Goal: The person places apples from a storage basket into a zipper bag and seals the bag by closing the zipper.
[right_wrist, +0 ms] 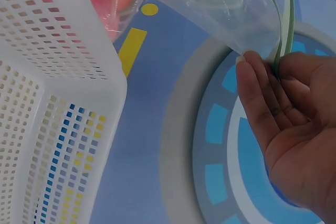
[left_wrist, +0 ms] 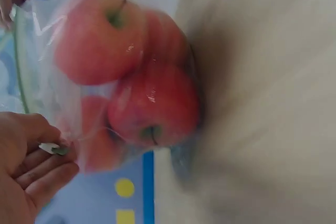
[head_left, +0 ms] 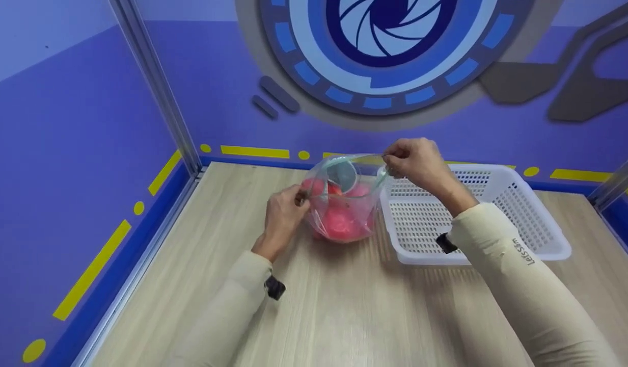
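Note:
A clear zip bag (head_left: 320, 211) with a green zip strip holds several red apples (head_left: 340, 222). In the left wrist view, two apples (left_wrist: 155, 106) show their stem ends through the plastic. My left hand (head_left: 285, 211) pinches the bag's rim on the left, between thumb and fingers. On the right my other hand (head_left: 418, 162) grips the opposite corner of the rim, higher up, and the mouth is spread between them. The right wrist view has that hand (right_wrist: 294, 114) pinching the green strip. A grey rounded shape (head_left: 343, 174) shows at the bag's mouth; its kind is unclear.
A white perforated plastic basket (head_left: 403, 255) stands right of the bag, under the right forearm. The wooden tabletop (head_left: 334, 306) ends at a blue printed wall (head_left: 207, 86) behind and on the left, with metal frame posts (head_left: 158, 86) at the corners.

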`<state>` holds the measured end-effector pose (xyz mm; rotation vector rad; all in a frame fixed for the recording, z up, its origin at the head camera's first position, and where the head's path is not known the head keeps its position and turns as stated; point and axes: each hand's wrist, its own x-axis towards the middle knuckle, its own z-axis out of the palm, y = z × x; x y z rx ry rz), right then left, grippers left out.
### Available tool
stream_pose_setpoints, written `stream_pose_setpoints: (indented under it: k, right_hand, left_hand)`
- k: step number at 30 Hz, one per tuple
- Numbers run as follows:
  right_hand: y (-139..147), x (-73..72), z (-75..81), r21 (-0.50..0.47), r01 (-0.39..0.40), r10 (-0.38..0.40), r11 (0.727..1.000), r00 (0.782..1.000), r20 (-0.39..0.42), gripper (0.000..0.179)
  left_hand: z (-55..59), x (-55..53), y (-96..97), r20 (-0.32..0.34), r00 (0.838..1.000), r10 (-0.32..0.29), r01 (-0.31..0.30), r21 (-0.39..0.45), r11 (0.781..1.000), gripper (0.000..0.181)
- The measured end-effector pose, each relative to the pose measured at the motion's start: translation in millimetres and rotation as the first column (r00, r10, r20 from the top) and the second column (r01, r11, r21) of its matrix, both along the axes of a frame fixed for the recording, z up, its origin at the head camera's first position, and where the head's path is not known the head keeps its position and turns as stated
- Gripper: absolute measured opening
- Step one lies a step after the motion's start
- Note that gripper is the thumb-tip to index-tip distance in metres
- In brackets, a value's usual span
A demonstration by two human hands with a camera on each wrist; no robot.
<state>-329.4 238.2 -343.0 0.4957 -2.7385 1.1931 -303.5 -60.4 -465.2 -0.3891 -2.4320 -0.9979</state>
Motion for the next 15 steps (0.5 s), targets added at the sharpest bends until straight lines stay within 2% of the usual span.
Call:
stream_pose_setpoints:
  k: [4,6,11,15]
  right_hand:
    - [-1.2,-6.1,-1.0,-0.001,0.045,-0.045,0.999,0.999,-0.006,0.020]
    - [-0.8,-9.9,0.9,-0.013,0.070,-0.070,0.997,0.998,-0.003,0.021]
    - [-2.7,-20.6,11.6,-0.086,0.121,-0.119,0.989,0.992,0.031,0.023]
    - [-9.5,-29.6,22.0,-0.120,0.141,-0.135,0.983,0.989,0.055,0.024]
  left_hand:
    - [7.5,-25.7,-13.6,0.039,0.999,-0.004,0.005,-0.027,1.000,0.013]
    - [15.4,-37.1,-21.0,0.027,1.000,-0.012,0.013,-0.049,0.999,0.012]
    - [43.7,-63.9,-39.8,-0.069,0.998,-0.011,0.005,-0.097,0.995,0.008]
    - [67.4,-81.4,-50.9,-0.162,0.986,0.036,-0.058,-0.136,0.989,0.008]
